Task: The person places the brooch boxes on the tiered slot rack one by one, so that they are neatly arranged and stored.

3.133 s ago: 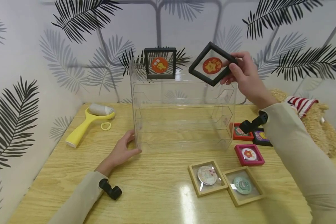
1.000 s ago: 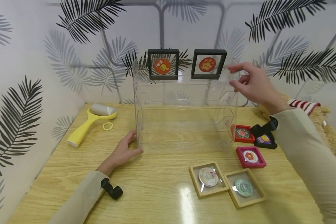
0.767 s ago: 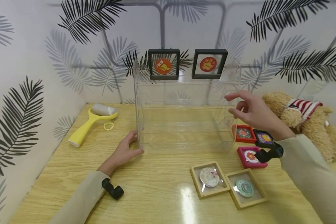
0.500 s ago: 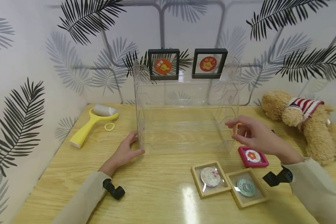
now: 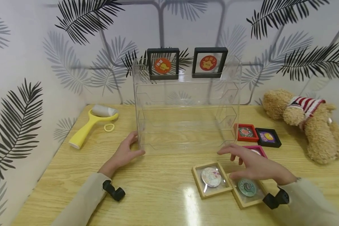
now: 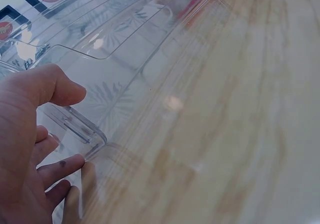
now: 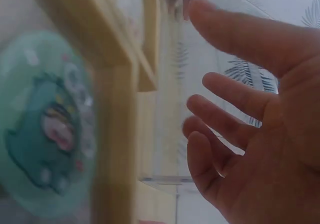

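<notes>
Now, from far off, I see a yellow roller [image 5: 84, 129] lying beyond the left hand [image 5: 123, 154] and to its left, with a ring [image 5: 113, 127] nearer that hand. The left hand has stayed put, loosely spread at the near left corner of the clear rack [image 5: 186, 108]: thumb by the front edge, fingers along the side. I cannot tell how hard it presses.

Up and right of that hand, the thumbs-up frame [image 5: 163, 65] stands on the top shelf. Next to it is the star frame [image 5: 208, 63], and that is the big change: the right hand [image 5: 255, 164] was gripping it, and now it stands alone, well above that hand. I think this means that frame is done, and the hand is free for work lower down.

The pale frame [image 5: 212, 178] lies flat, just left of the right hand. The green frame [image 5: 247, 188] is partly under it. The right hand has come down with thumb and fingers spread, holding nothing; I cannot tell if it touches the green frame. Beyond it, the pink frame [image 5: 261, 149] is partly hidden, then come the red frame [image 5: 246, 132], the purple frame [image 5: 267, 137] and the bear [image 5: 305, 116].
</notes>
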`<action>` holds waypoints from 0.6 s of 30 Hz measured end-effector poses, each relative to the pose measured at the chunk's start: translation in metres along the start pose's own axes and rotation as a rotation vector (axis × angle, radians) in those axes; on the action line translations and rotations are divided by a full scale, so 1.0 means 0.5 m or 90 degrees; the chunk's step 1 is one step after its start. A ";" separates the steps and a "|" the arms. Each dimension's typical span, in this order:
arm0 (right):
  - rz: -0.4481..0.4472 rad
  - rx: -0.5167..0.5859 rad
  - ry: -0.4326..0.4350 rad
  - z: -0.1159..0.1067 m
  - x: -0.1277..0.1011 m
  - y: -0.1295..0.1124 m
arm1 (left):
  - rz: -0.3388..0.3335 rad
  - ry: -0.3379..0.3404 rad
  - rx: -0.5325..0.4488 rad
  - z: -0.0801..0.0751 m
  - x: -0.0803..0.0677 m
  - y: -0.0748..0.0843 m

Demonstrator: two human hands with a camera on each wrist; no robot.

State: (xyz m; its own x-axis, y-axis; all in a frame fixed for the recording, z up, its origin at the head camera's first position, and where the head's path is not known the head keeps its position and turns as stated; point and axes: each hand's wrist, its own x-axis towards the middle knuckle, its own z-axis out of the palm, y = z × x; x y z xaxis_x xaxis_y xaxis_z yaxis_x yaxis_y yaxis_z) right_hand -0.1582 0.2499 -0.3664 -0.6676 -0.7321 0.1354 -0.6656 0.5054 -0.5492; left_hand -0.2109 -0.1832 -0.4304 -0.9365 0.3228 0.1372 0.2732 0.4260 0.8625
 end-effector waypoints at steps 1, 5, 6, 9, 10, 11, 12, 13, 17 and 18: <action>0.006 0.001 -0.012 0.007 -0.001 0.001 | -0.003 0.000 -0.001 0.000 0.000 0.000; 0.000 -0.028 -0.040 0.034 -0.003 0.006 | -0.009 -0.001 -0.007 -0.001 -0.002 0.000; -0.008 -0.037 -0.044 0.040 -0.003 0.006 | -0.008 -0.001 -0.007 -0.001 -0.002 0.000; -0.023 -0.059 -0.046 0.054 -0.006 0.008 | -0.006 -0.003 -0.007 -0.001 -0.003 0.000; -0.022 -0.060 -0.048 0.057 -0.006 0.008 | -0.006 -0.003 -0.008 -0.001 -0.003 0.000; -0.018 -0.059 -0.049 0.060 -0.006 0.007 | -0.006 -0.003 -0.008 -0.001 -0.003 0.000; -0.015 -0.058 -0.052 0.063 -0.006 0.007 | -0.007 -0.003 -0.008 -0.001 -0.003 0.000; -0.010 -0.058 -0.055 0.064 -0.006 0.007 | -0.008 -0.002 -0.008 -0.001 -0.003 0.000; 0.013 -0.054 -0.066 0.068 -0.002 0.004 | -0.007 -0.001 -0.009 0.000 -0.002 0.001; 0.018 -0.055 -0.068 0.069 0.000 0.002 | -0.006 -0.001 -0.009 0.001 -0.001 0.000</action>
State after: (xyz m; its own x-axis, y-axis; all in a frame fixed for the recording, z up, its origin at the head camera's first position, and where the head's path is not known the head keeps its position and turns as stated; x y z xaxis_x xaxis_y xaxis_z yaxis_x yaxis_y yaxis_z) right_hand -0.1473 0.2348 -0.3954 -0.6501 -0.7593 0.0293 -0.6761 0.5604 -0.4783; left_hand -0.2103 -0.1830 -0.4304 -0.9385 0.3206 0.1280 0.2611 0.4166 0.8708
